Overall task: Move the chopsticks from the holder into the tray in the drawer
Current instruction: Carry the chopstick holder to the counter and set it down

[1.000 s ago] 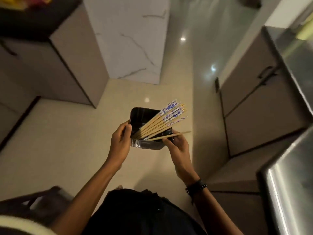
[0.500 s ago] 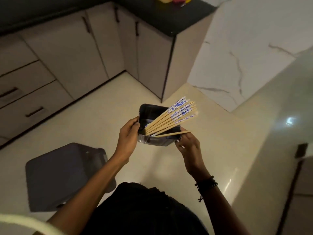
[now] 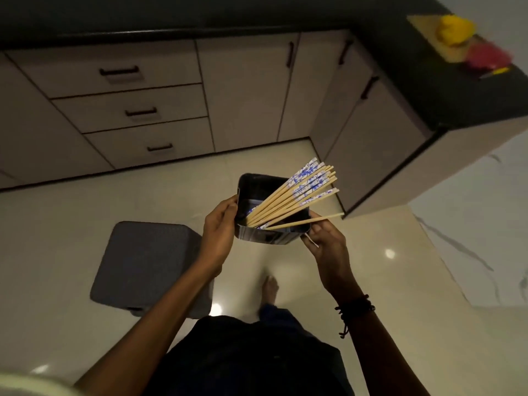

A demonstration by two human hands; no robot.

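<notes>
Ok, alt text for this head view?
Seen from above, a person's left hand and right hand hold a dark holder of chopsticks over a pale floor, facing closed kitchen drawers. One chopstick lies apart from the bunch, by the right hand.

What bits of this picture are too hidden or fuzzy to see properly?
Tray: head view, hidden, all three drawers are shut.
Chopsticks' count: head view, they overlap in the holder.
Yellow thing and red thing on the counter: head view, blurred.
Right hand's fingers: head view, mostly behind the holder.

countertop items [image 3: 468,44] blurred, chopsticks [image 3: 285,200] partly hidden in holder [image 3: 265,238]
</notes>
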